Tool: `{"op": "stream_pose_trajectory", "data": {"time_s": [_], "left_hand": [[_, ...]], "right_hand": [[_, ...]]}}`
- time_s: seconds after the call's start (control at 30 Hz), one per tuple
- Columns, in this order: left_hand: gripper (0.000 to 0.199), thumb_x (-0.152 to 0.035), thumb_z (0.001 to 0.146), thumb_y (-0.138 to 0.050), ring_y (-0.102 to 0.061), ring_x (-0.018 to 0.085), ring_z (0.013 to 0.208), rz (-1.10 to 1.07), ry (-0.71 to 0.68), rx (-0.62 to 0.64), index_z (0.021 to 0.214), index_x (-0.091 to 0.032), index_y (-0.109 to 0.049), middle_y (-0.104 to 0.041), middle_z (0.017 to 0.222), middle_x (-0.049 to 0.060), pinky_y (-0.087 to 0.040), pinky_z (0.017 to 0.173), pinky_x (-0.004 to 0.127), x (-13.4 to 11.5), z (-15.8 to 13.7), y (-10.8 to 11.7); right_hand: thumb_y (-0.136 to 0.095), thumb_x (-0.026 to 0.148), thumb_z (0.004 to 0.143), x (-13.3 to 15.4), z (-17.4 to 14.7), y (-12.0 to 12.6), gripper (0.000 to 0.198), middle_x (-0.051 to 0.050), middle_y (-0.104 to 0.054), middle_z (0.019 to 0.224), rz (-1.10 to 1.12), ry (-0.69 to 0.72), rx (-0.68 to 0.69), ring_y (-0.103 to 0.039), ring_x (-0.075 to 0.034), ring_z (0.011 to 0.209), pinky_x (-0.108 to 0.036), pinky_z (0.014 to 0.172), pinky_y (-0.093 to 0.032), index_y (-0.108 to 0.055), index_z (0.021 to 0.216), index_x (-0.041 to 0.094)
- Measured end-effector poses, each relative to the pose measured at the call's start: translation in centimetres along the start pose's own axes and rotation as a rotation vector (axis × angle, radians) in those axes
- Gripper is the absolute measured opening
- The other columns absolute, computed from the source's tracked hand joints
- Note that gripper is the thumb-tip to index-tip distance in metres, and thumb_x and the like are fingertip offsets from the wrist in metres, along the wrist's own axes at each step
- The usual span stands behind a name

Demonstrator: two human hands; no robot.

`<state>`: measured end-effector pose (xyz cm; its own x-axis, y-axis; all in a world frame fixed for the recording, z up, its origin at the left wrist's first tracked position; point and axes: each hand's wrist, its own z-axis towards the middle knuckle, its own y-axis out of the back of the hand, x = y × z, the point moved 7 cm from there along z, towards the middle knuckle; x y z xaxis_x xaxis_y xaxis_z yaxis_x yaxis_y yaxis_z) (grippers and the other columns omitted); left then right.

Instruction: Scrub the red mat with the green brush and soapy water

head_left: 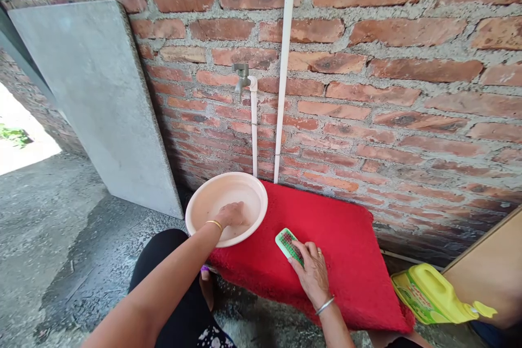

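Observation:
My left hand (232, 213) reaches down into a pale pink basin (194, 211) of water. Its fingers are bent and partly hidden in the cloudy water, so I cannot tell whether they hold anything. A scrub brush (284, 241), white and green, lies bristles up on a red cloth (326, 212). The fingers and thumb of my right hand (313, 274) close on its near end, one finger across the bristles. The cloth is spread over a low surface and hangs past the front edge. The basin stands at its left end.
A metal tap (241, 81) and white pipes (284, 65) run along the brick wall (387, 38). At left leans a grey slab (93, 98) above a wet floor (89, 261). A yellow jug (436, 293) lies tilted at right beside a tan panel (489, 266).

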<state>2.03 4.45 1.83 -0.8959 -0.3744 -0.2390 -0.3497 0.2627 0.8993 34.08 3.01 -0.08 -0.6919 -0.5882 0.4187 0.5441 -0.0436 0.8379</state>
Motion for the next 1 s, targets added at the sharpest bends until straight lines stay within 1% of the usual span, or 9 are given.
{"op": "stream_pose_trajectory", "data": {"time_s": [0.1,0.17,0.3,0.43,0.63,0.8,1.0], "left_hand": [[0.069,-0.051,0.07,-0.075,-0.063,0.036,0.116,0.05,-0.011,0.015,0.126,-0.014,-0.059,-0.066,0.125,0.019,-0.049,0.097,0.044,-0.03,0.32,-0.27],[0.071,-0.051,0.067,-0.075,-0.062,0.037,0.119,0.05,0.0,0.019,0.125,-0.015,-0.058,-0.065,0.128,0.02,-0.049,0.097,0.044,0.21,0.49,-0.43],[0.068,-0.051,0.066,-0.073,-0.062,0.035,0.12,0.048,0.014,0.03,0.124,-0.018,-0.057,-0.065,0.129,0.018,-0.048,0.097,0.041,0.6,0.78,-0.72],[0.069,-0.053,0.065,-0.073,-0.061,0.035,0.12,0.053,0.009,0.027,0.122,-0.018,-0.057,-0.065,0.129,0.018,-0.048,0.098,0.041,0.64,0.98,-0.81],[0.068,-0.05,0.066,-0.072,-0.061,0.035,0.12,0.057,-0.001,0.038,0.123,-0.016,-0.057,-0.065,0.129,0.019,-0.048,0.097,0.042,0.34,0.82,-0.72],[0.07,-0.05,0.068,-0.071,-0.061,0.037,0.119,0.071,-0.008,0.044,0.126,-0.013,-0.056,-0.064,0.129,0.022,-0.048,0.097,0.045,0.07,0.52,-0.52],[0.07,-0.049,0.068,-0.071,-0.06,0.038,0.121,0.082,-0.008,0.048,0.126,-0.013,-0.056,-0.063,0.13,0.022,-0.048,0.098,0.046,-0.17,0.27,-0.34]], "right_hand": [[-0.06,0.038,0.09,-0.01,-0.07,-0.09,0.035,-0.003,-0.06,0.101,-0.009,0.006,-0.008,-0.058,-0.021,0.09,-0.037,0.084,-0.047,-0.063,0.124,0.034],[-0.06,0.038,0.09,-0.07,-0.12,-0.14,0.034,-0.003,-0.06,0.101,-0.019,0.004,-0.021,-0.058,-0.021,0.09,-0.036,0.083,-0.047,-0.063,0.124,0.034],[-0.058,0.038,0.09,-0.2,-0.21,-0.31,0.034,-0.003,-0.06,0.101,-0.03,0.002,-0.035,-0.057,-0.02,0.09,-0.035,0.083,-0.047,-0.063,0.124,0.034],[-0.057,0.04,0.092,-0.37,-0.25,-0.47,0.034,-0.003,-0.06,0.103,-0.009,-0.007,-0.027,-0.056,-0.021,0.091,-0.036,0.085,-0.046,-0.062,0.125,0.035],[-0.057,0.041,0.092,-0.41,-0.29,-0.35,0.035,-0.003,-0.059,0.103,-0.007,-0.012,-0.031,-0.056,-0.021,0.092,-0.037,0.084,-0.047,-0.063,0.125,0.035],[-0.057,0.042,0.092,-0.36,-0.29,-0.44,0.035,-0.004,-0.059,0.103,0.002,-0.018,-0.011,-0.056,-0.022,0.092,-0.038,0.085,-0.046,-0.062,0.126,0.035],[-0.054,0.043,0.093,-0.4,-0.34,-0.54,0.035,-0.004,-0.059,0.103,-0.013,-0.014,-0.026,-0.055,-0.022,0.09,-0.038,0.084,-0.046,-0.062,0.127,0.035]]}}
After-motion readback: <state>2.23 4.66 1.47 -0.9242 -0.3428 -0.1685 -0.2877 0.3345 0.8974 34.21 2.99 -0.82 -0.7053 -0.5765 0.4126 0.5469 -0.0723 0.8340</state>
